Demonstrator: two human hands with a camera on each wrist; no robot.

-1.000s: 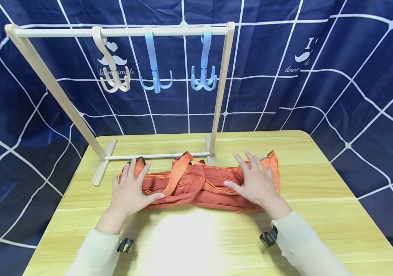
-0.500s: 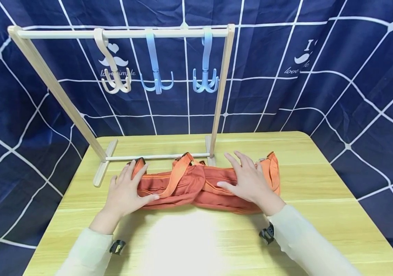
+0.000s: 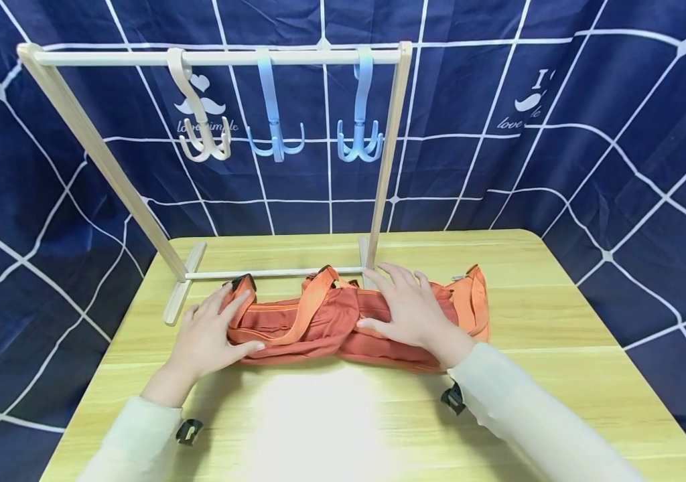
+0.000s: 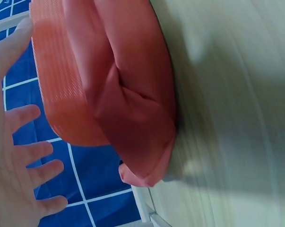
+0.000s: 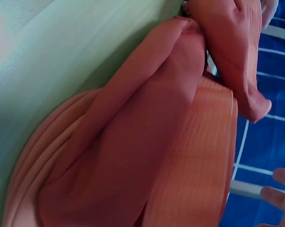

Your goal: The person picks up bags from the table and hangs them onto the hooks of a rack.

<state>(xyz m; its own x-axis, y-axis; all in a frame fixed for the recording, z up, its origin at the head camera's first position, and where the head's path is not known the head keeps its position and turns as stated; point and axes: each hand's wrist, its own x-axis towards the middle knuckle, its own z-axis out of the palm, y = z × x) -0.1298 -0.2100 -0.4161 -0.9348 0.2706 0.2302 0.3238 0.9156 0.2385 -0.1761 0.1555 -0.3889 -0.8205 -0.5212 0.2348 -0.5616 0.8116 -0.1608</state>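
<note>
A rust-red fabric bag (image 3: pixel 313 338) with orange straps (image 3: pixel 313 301) and black buckles lies crosswise on the table, folded over itself near its middle. My left hand (image 3: pixel 204 341) hovers around its left end, fingers spread. In the left wrist view, that hand (image 4: pixel 14 175) shows a gap between its fingers and the broad orange strap (image 4: pixel 62 80). Over the right half of the bag is my right hand (image 3: pixel 412 311), fingers spread and slightly bent. At the edge of the right wrist view only its fingertips (image 5: pixel 279 189) appear, beside the orange webbing (image 5: pixel 194 156).
Behind the bag stands a wooden rack (image 3: pixel 102 150) with a top rail. From the rail hang a cream hook (image 3: pixel 201 127) and two blue hooks (image 3: pixel 273 120). The wood-grain table (image 3: pixel 560 375) meets a dark blue gridded curtain (image 3: pixel 463 120) at the back and sides.
Both hands have shifted left, the right one farther, uncovering more of the bag's right end. The left has drifted outward to the bag's left end. The bag lies where it was.
</note>
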